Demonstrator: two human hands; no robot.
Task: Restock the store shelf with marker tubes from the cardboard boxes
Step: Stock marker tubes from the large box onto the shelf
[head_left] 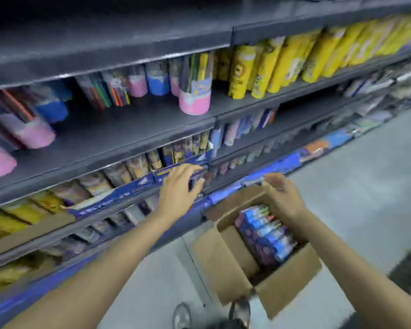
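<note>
On the floor beside the shelving, head view: cardboard box (259, 255), flaps open, holds marker tubes (266, 233) lying on their sides, packed tight against the right wall. About six or seven blue-and-clear tubes show in the top layer; blur forbids an exact count, and any lower layers are hidden. One box in view.

Right hand (282, 200) hangs over the box's far flap, fingers curled round something small and reddish; cannot tell what it is. Left hand (178, 184) reaches to the lower shelf (128, 198), fingers extended and loose, touching the front edge of a blue display tray (119, 193); it holds nothing.

Middle shelf (119, 138): pink- and blue-based tubes (195, 100) stand upright, roughly eight visible, several smeared by motion. A wide bare stretch of shelf lies in front of them. Yellow packs (271, 65) stand to the right.

Handling, judged: tubes look like thin rigid plastic, light, smooth, likely slippery. Grip round the mid-body, not the cap. Lying ones may roll; set upright on the base.
</note>
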